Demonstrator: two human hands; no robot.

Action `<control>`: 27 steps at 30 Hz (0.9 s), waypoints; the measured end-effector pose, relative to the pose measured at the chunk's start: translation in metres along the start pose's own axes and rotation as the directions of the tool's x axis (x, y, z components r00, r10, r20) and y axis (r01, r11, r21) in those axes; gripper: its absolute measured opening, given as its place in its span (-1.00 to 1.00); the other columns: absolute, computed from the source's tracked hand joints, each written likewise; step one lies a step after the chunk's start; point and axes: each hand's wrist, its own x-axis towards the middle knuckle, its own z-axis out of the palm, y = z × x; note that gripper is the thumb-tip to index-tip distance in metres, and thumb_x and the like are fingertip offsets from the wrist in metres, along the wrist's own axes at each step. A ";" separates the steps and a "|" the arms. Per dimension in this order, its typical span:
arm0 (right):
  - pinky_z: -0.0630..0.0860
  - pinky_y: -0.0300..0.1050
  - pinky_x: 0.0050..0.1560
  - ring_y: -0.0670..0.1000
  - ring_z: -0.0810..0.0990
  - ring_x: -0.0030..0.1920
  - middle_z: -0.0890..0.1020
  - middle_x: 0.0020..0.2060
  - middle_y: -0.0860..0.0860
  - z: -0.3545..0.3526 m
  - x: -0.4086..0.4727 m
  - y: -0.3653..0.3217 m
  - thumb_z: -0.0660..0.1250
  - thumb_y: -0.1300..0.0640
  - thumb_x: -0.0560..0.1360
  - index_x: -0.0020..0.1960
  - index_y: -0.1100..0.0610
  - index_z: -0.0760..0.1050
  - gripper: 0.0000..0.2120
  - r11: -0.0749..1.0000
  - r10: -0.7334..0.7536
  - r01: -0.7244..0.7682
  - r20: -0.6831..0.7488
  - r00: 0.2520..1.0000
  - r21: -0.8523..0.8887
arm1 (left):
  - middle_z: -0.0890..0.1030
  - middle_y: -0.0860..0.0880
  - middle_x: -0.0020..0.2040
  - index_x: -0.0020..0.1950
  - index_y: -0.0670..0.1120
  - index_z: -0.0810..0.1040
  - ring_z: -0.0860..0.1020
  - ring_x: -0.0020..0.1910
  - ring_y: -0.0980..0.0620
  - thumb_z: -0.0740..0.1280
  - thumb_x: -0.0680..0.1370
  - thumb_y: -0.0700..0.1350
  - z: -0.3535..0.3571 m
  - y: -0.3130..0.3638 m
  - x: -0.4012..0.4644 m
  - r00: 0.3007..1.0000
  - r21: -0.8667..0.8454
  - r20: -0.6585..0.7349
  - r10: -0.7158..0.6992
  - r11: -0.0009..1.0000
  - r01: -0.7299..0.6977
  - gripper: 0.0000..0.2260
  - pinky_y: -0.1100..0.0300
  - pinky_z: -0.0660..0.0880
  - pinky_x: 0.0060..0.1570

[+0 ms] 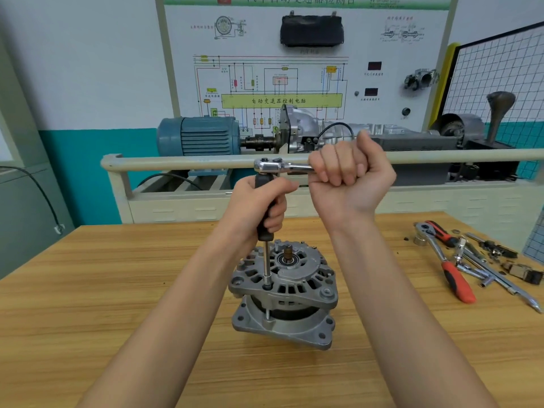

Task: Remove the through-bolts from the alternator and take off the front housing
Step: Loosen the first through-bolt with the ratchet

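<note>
While the left hand (259, 204) wraps its grip closed around the black handle of an upright extension driver (266, 219), the right hand (350, 172) is fisted tight on the handle of a chrome ratchet (273, 165), which lies level and sits on top of that driver. Below the black handle a slim steel shaft drops straight down, and its socket end meets a through-bolt (267, 287) at the near left edge of the alternator's front housing (294, 278). A short length of bolt shank shows in the gap under that spot, between the upper and lower castings.

That alternator (284, 298) stands on end near the middle of the wooden bench (117, 290), rotor shaft pointing up, with the bearing and shaft stub bare at the centre of the front housing. Both forearms reach in from the near edge, one on either side of it.

Well apart, on the right of the bench, lies a scatter of tools: a second ratchet with a red-and-black handle (453, 275), chrome extension bars (500, 278), a loose socket (419, 240) and small dark parts. Behind the bench stands a training rig with a blue electric motor (200, 136) and a wiring-diagram board (294, 69).
</note>
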 end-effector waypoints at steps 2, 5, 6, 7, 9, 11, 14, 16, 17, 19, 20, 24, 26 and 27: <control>0.11 -0.24 -0.55 -0.08 -0.01 -0.56 0.18 -0.72 -0.05 -0.009 0.009 -0.001 0.13 0.20 0.44 -0.62 0.10 0.18 -0.54 0.972 0.110 -0.090 -0.079 0.991 0.218 | 0.28 0.00 -0.59 -0.47 -0.09 0.35 0.20 -0.65 0.08 0.35 0.43 -0.14 -0.003 0.003 0.000 0.988 -0.001 0.150 -0.044 0.999 0.045 -0.70 0.29 0.18 -0.58; 0.11 -0.23 -0.58 -0.10 0.00 -0.57 0.17 -0.72 -0.04 -0.014 0.014 -0.001 0.14 0.20 0.44 -0.62 0.10 0.17 -0.55 0.941 0.153 -0.104 -0.130 0.980 0.320 | 0.22 0.03 -0.64 -0.55 -0.06 0.30 0.14 -0.69 0.12 0.33 0.44 -0.16 -0.001 0.004 0.002 0.957 -0.001 0.272 -0.100 0.995 0.104 -0.63 0.36 0.12 -0.62; 0.12 -0.23 -0.58 -0.09 0.01 -0.59 0.17 -0.72 -0.05 -0.014 0.012 -0.002 0.14 0.20 0.44 -0.62 0.10 0.18 -0.55 0.951 0.134 -0.088 -0.140 0.981 0.295 | 0.19 0.04 -0.65 -0.57 -0.04 0.27 0.11 -0.70 0.14 0.33 0.46 -0.18 0.000 0.003 0.003 0.958 -0.015 0.264 -0.113 0.993 0.121 -0.58 0.38 0.09 -0.63; 0.13 -0.23 -0.58 -0.09 0.04 -0.61 0.18 -0.71 -0.05 -0.012 0.009 -0.002 0.13 0.20 0.45 -0.62 0.09 0.19 -0.54 0.966 0.104 -0.066 -0.141 0.985 0.251 | 0.17 0.05 -0.66 -0.58 -0.03 0.24 0.09 -0.71 0.14 0.32 0.48 -0.19 0.001 0.002 0.004 0.965 -0.022 0.232 -0.123 0.991 0.131 -0.54 0.40 0.08 -0.63; 0.15 -0.22 -0.56 -0.09 0.12 -0.64 0.19 -0.70 -0.06 -0.007 0.002 -0.003 0.10 0.21 0.49 -0.62 0.08 0.21 -0.51 0.994 0.018 -0.005 -0.118 0.993 0.110 | 0.15 0.05 -0.65 -0.57 -0.02 0.22 0.07 -0.70 0.13 0.25 0.53 -0.23 0.003 0.000 0.005 0.985 -0.021 0.117 -0.125 0.992 0.128 -0.52 0.40 0.07 -0.63; 0.17 -0.20 -0.52 -0.08 0.16 -0.62 0.21 -0.69 -0.07 0.002 -0.008 0.000 0.05 0.23 0.55 -0.62 0.06 0.23 -0.46 0.990 -0.099 0.093 -0.045 0.994 -0.107 | 0.15 0.05 -0.63 -0.51 -0.04 0.20 0.07 -0.68 0.12 0.24 0.54 -0.25 0.007 -0.003 0.006 0.994 -0.012 -0.023 -0.106 0.994 0.106 -0.55 0.40 0.06 -0.62; 0.14 -0.15 -0.46 -0.07 0.19 -0.59 0.24 -0.66 -0.07 0.017 -0.023 0.013 0.10 0.28 0.52 -0.58 0.04 0.24 -0.51 0.858 -0.291 0.332 0.163 0.943 -0.391 | 0.17 0.05 -0.62 -0.44 -0.06 0.19 0.07 -0.66 0.09 0.25 0.51 -0.27 0.016 -0.005 0.007 0.971 0.036 -0.228 -0.065 0.997 0.075 -0.62 0.38 0.07 -0.59; 0.14 -0.15 -0.45 -0.07 0.21 -0.58 0.24 -0.63 -0.04 0.022 -0.034 0.024 0.17 0.28 0.48 -0.52 0.01 0.23 -0.57 0.736 -0.375 0.468 0.282 0.883 -0.489 | 0.19 0.04 -0.61 -0.43 -0.06 0.21 0.10 -0.65 0.08 0.28 0.49 -0.24 0.020 -0.007 0.006 0.949 0.064 -0.313 -0.029 0.997 0.051 -0.65 0.36 0.09 -0.58; 0.15 -0.16 -0.45 -0.07 0.22 -0.57 0.24 -0.62 -0.03 0.024 -0.038 0.028 0.18 0.25 0.47 -0.50 0.01 0.22 -0.60 0.693 -0.393 0.506 0.319 0.862 -0.514 | 0.20 0.03 -0.59 -0.43 -0.06 0.22 0.11 -0.64 0.07 0.30 0.48 -0.20 0.021 -0.008 0.005 0.944 0.076 -0.331 -0.009 0.996 0.036 -0.65 0.35 0.09 -0.58; 0.16 -0.17 -0.44 -0.08 0.23 -0.57 0.25 -0.62 -0.03 0.023 -0.040 0.028 0.17 0.24 0.46 -0.49 0.02 0.20 -0.62 0.674 -0.400 0.531 0.350 0.847 -0.514 | 0.20 0.03 -0.58 -0.42 -0.06 0.23 0.12 -0.62 0.06 0.29 0.47 -0.19 0.020 -0.009 0.003 0.945 0.094 -0.327 0.017 0.995 0.015 -0.67 0.32 0.10 -0.57; 0.14 -0.18 -0.44 -0.09 0.22 -0.57 0.23 -0.62 -0.03 0.022 -0.038 0.026 0.16 0.26 0.47 -0.50 0.02 0.19 -0.61 0.705 -0.385 0.512 0.341 0.858 -0.492 | 0.20 0.04 -0.58 -0.42 -0.05 0.23 0.12 -0.62 0.07 0.28 0.47 -0.24 0.019 -0.009 0.002 0.951 0.095 -0.308 0.019 0.995 0.011 -0.67 0.31 0.11 -0.56; 0.13 -0.19 -0.50 -0.08 0.09 -0.59 0.12 -0.67 -0.03 0.014 -0.015 0.006 0.09 0.25 0.50 -0.63 0.03 0.24 -0.49 0.947 -0.166 0.198 0.140 0.976 -0.255 | 0.23 0.02 -0.60 -0.49 -0.05 0.29 0.14 -0.64 0.08 0.33 0.46 -0.32 0.004 -0.004 -0.001 0.995 0.055 -0.099 0.009 0.998 -0.004 -0.61 0.31 0.14 -0.58; 0.14 -0.22 -0.54 -0.06 0.02 -0.57 0.14 -0.71 -0.04 0.006 -0.003 0.001 0.10 0.21 0.47 -0.65 0.07 0.22 -0.51 0.999 -0.028 0.028 0.007 1.000 -0.043 | 0.27 0.00 -0.59 -0.51 -0.06 0.34 0.18 -0.64 0.06 0.37 0.44 -0.28 -0.003 0.000 -0.001 1.000 0.030 0.025 0.010 0.999 -0.011 -0.63 0.29 0.19 -0.56; 0.12 -0.23 -0.55 -0.06 0.00 -0.57 0.16 -0.72 -0.05 0.002 0.002 0.000 0.11 0.20 0.45 -0.64 0.09 0.21 -0.52 0.997 0.030 -0.027 -0.042 0.999 0.066 | 0.28 -0.01 -0.59 -0.51 -0.06 0.36 0.20 -0.64 0.05 0.37 0.41 -0.25 -0.005 0.002 0.000 0.997 0.022 0.077 0.010 1.000 -0.012 -0.66 0.28 0.20 -0.55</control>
